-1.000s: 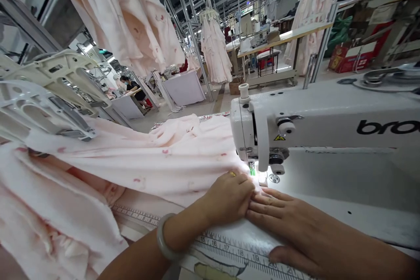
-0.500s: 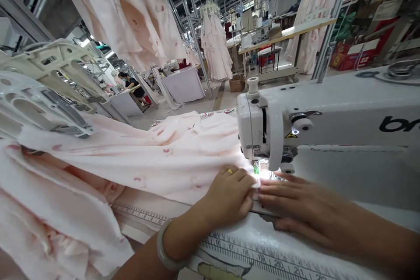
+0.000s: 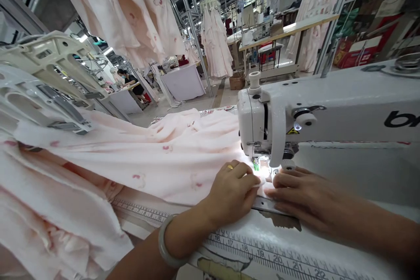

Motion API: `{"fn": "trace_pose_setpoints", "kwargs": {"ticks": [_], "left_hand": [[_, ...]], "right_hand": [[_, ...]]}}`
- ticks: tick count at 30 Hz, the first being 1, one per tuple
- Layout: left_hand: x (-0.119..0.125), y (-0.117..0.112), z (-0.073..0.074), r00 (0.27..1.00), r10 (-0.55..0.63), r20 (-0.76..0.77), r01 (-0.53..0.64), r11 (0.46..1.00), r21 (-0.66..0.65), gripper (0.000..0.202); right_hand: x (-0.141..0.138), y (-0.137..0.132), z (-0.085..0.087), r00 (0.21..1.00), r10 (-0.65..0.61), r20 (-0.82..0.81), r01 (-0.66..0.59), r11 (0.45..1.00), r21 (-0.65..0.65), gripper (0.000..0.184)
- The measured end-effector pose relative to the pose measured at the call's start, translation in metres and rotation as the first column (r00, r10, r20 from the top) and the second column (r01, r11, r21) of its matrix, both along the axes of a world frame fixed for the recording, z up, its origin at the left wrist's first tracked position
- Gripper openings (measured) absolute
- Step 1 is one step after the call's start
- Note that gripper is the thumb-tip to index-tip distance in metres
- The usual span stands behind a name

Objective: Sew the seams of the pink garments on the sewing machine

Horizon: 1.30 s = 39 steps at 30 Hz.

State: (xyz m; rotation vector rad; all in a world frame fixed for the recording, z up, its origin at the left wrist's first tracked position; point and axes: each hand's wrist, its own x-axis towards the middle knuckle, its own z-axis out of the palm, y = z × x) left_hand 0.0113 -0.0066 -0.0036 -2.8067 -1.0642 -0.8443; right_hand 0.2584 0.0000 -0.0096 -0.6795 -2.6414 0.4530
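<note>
We see both hands low on the bench (image 3: 288, 240), close in front of the needle of a white industrial sewing machine (image 3: 328, 109). The left hand (image 3: 232, 190) lies on the near edge of the pale pink cloth (image 3: 164, 157), knuckles raised and fingers bent so that the tips bear down on the hem just beside the presser foot (image 3: 257, 165). The thumb is tucked under, so we cannot tell whether it pinches the edge or only presses it. A gold ring (image 3: 230, 167) shows on one finger and a pale bangle (image 3: 164, 245) on the wrist.

The right hand (image 3: 302, 194) lies flat and spread, fingers straight and pointing left, their tips almost touching those of the left hand. It rests partly on a metal plate (image 3: 269, 205) set in the bench. Held this way, we judge, the two hands pin the cloth edge from both sides, so it lies smooth and square where the needle light falls.

The cloth trails away to the left in loose folds and hangs over the bench's edge — its weight is off the seam line. A printed ruler (image 3: 262, 257) runs along the bench front under the left wrist.

Beyond, pink garments (image 3: 131, 13) hang from overhead rails, and another person (image 3: 129, 81) bends over a far table — well apart from these hands.
</note>
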Motion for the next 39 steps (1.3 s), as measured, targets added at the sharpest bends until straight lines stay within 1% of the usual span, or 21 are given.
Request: {"fn": "trace_pose_setpoints", "kwargs": {"ticks": [2, 4, 7, 9, 13, 17, 22, 24, 27, 29, 31, 34, 37, 39], "left_hand": [[0.0027, 0.0004, -0.002, 0.999, -0.028, -0.022, 0.028, 0.999, -0.03, 0.017], [0.0039, 0.0006, -0.0042, 0.994, -0.048, -0.099, 0.043, 0.998, -0.053, 0.017], [0.003, -0.0004, -0.0049, 0.973, -0.05, -0.227, 0.045, 0.999, -0.029, 0.016], [0.0015, -0.0017, -0.0033, 0.96, -0.056, -0.274, 0.058, 0.998, -0.002, 0.016], [-0.0015, -0.0033, 0.0, 0.965, -0.078, -0.251, 0.078, 0.997, -0.011, 0.015], [-0.0018, -0.0021, -0.0019, 0.977, -0.069, -0.201, 0.068, 0.998, -0.011, 0.015], [-0.0006, -0.001, -0.0035, 0.982, -0.137, -0.129, 0.137, 0.991, -0.003, 0.02], [-0.0011, -0.0016, -0.0029, 0.977, -0.147, -0.154, 0.147, 0.989, -0.01, 0.021], [-0.0022, -0.0033, -0.0021, 0.95, -0.158, -0.27, 0.161, 0.987, -0.013, 0.018], [-0.0022, -0.0048, -0.0019, 0.931, -0.147, -0.333, 0.166, 0.986, 0.03, 0.018], [-0.0015, -0.0063, -0.002, 0.926, -0.126, -0.356, 0.171, 0.98, 0.099, 0.02], [-0.0003, -0.0082, -0.0022, 0.927, -0.111, -0.358, 0.184, 0.967, 0.176, 0.02], [0.0001, -0.009, -0.0028, 0.921, -0.102, -0.376, 0.183, 0.965, 0.187, 0.017], [-0.0002, -0.0084, -0.0033, 0.907, -0.091, -0.412, 0.175, 0.97, 0.17, 0.015]], "right_hand": [[0.0003, 0.0003, -0.0024, 1.0, 0.006, 0.004, -0.006, 1.0, -0.017, 0.027], [-0.0002, -0.0002, -0.0035, 1.0, 0.017, -0.012, -0.017, 0.999, -0.031, 0.028], [-0.0021, -0.0021, -0.0023, 0.999, 0.025, -0.041, -0.027, 0.998, -0.057, 0.031], [-0.0031, -0.0032, -0.0008, 0.998, 0.025, -0.057, -0.029, 0.997, -0.066, 0.032], [-0.0025, -0.0044, 0.0007, 0.997, 0.029, -0.069, -0.033, 0.998, -0.056, 0.029], [-0.0019, -0.0053, -0.0001, 0.999, 0.035, -0.034, -0.038, 0.994, -0.099, 0.027], [-0.0028, -0.0047, -0.0006, 0.998, 0.051, -0.021, -0.053, 0.994, -0.096, 0.028], [-0.0024, -0.0043, 0.0011, 0.998, 0.062, -0.024, -0.064, 0.994, -0.086, 0.028], [-0.001, -0.0035, 0.0041, 0.998, 0.045, -0.044, -0.048, 0.996, -0.079, 0.03], [-0.0002, -0.003, 0.0045, 0.998, 0.007, -0.069, -0.013, 0.997, -0.079, 0.031], [0.0, -0.0028, 0.0035, 0.997, -0.026, -0.075, 0.021, 0.998, -0.064, 0.029], [-0.0013, -0.003, 0.0018, 0.999, -0.029, -0.045, 0.028, 1.0, -0.01, 0.029], [-0.0043, -0.0038, 0.0024, 0.999, -0.024, -0.026, 0.026, 0.997, 0.073, 0.031], [-0.0064, -0.0042, 0.003, 0.999, -0.045, -0.031, 0.049, 0.986, 0.16, 0.029]]}}
